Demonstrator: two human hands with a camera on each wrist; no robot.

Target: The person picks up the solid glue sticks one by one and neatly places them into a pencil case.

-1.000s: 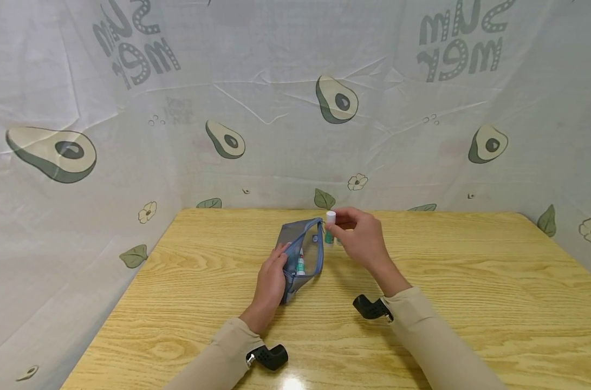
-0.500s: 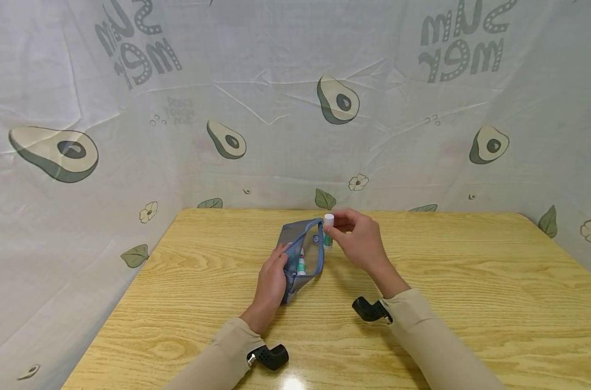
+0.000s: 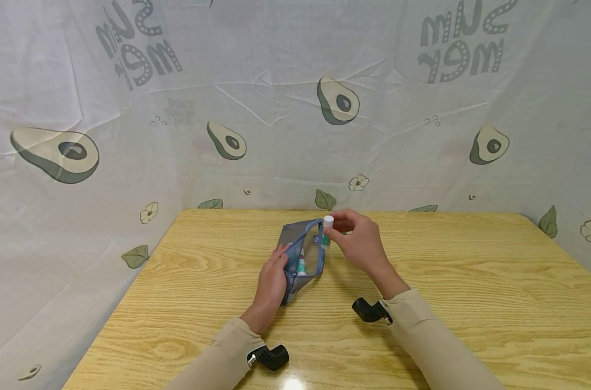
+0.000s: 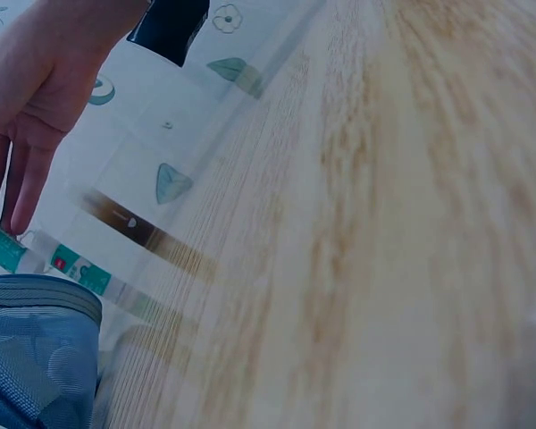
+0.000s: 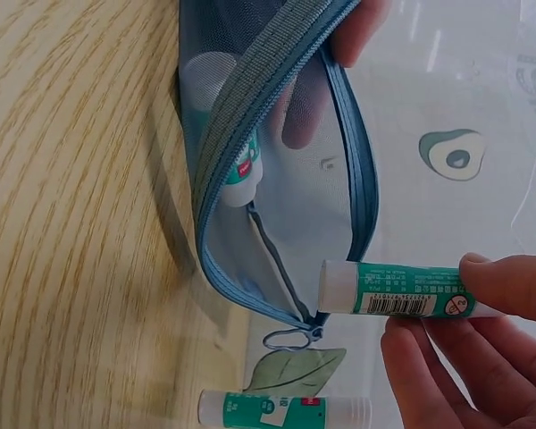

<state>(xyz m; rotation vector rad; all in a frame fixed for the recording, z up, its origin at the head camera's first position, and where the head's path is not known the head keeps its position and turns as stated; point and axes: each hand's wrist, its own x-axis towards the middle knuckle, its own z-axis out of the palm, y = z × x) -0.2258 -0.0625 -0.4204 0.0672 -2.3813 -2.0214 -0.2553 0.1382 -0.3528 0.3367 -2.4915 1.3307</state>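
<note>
Right next to the open mouth of the blue pouch (image 3: 291, 232), a green and white glue stick (image 5: 393, 290) is up in the air. It stands straight, with its white cap on top. The right hand (image 3: 363, 238) pinches it between the thumb and the fingers. I can't tell if the stick touches the pouch.

On the near left side of the pouch is the left hand (image 3: 271, 279). It grips the edge, with its fingers on the thin cloth; the head view doesn't show its thumb. Inside the pouch lies a second glue stick (image 3: 302, 265), green and white with a bit of red. All around the pouch's mouth runs a blue zip (image 5: 364, 192), pulled open, with a little loop (image 5: 288, 340) at its far end.

Past that end of the pouch, a third glue stick (image 5: 286, 411) stands up on the table. Near it, also past the pouch, is a brown thing (image 4: 134, 225), too blurry to name. Under the pouch is the yellow wooden table (image 3: 446, 260). Nearer than the pouch are two tan sleeves (image 3: 427, 330), each with a black gadget (image 3: 368, 310). Behind the pouch hangs a pale cloth (image 3: 275, 54) with avocados (image 3: 338, 101).
</note>
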